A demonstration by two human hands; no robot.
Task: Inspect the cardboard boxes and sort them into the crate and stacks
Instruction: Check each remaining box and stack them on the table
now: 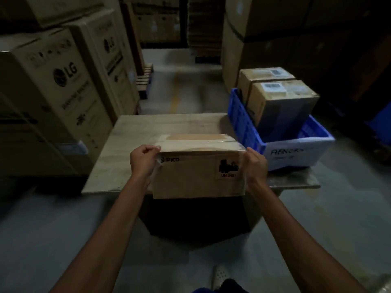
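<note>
A brown cardboard box (196, 172) with a "pico" print and a "UN 3481" label stands at the near edge of a wooden table (148, 127). My left hand (143, 159) grips its upper left corner, fingers curled over the taped top edge. At the upper right corner my right hand (256, 163) holds the box the same way. On the table's right side sits a blue plastic crate (247, 130) with two upright cardboard boxes (281, 102) in it, each bearing a shipping label on top.
Tall stacks of large LG cartons (63, 92) line the left side. More big cartons (264, 28) rise behind the crate at right. An aisle of bare concrete floor (179, 81) runs beyond the table. A dark base stands under the table.
</note>
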